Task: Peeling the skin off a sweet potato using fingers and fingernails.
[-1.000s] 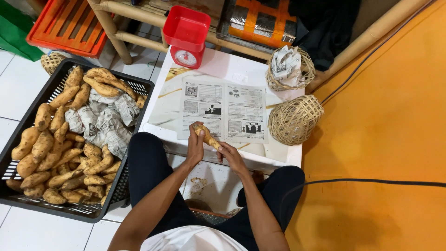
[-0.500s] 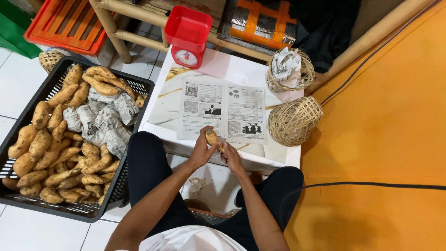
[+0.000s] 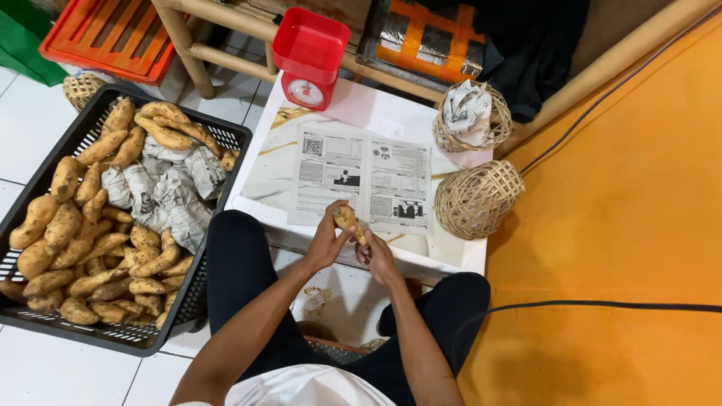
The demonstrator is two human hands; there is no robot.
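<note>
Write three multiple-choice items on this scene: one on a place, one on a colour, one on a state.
1. Where is the black crate of sweet potatoes?
A. to the person's left
B. on the white table
C. behind the scale

2. What colour is the kitchen scale?
A. green
B. red
C. white

3. How is the sweet potato over the newspaper held?
A. lying loose
B. in both hands
C. wrapped in paper

Key: 1 A, the crate sits on the floor left of the legs. 2 B, its body and tray are red. 3 B, the left hand and right hand both grip it.
</note>
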